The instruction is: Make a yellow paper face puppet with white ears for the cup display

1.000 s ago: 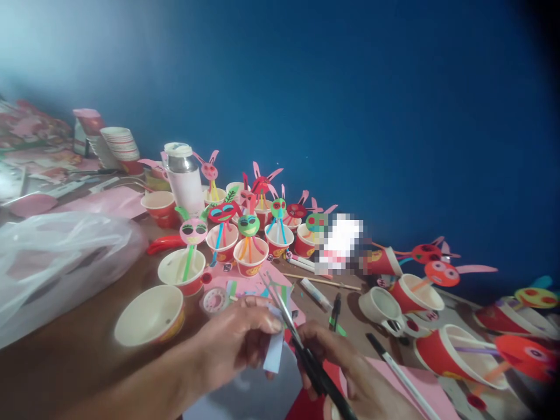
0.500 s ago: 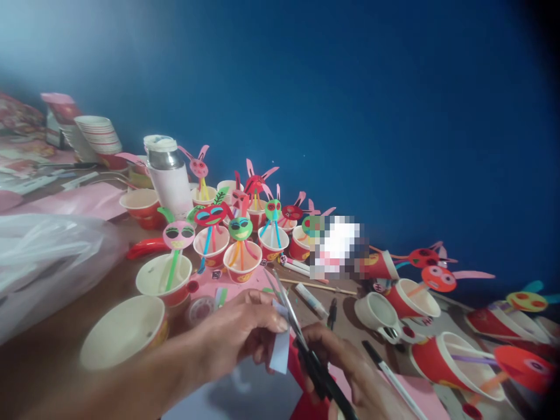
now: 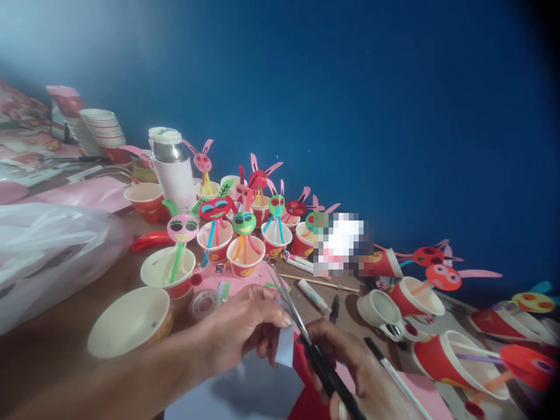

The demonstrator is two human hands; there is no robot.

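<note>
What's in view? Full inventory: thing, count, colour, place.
Table: 1, brown, below
Wall: 1, blue, behind
Scissors: 1, black-handled, front centre
Paper strip: 1, pale lilac, front centre
Paper sheets: several, pink/red/lilac, front to far left
Paper cups: many, red-and-white, across table, some stacked far left
Paper faces: over ten, mixed colours, at cups
Flask: 1, silver-and-white, rear left
Plastic bag: 1, translucent, left
Mug: 1, white, right
Pens: several, black/white, centre and right
Small tube: 1, whitish, centre
Red object: 1, left, type unclear
Pixelated patch: 1, mostly white, unreadable
Left hand: 1, bare, pinching strip
Right hand: 1, bare, holding scissors
</note>
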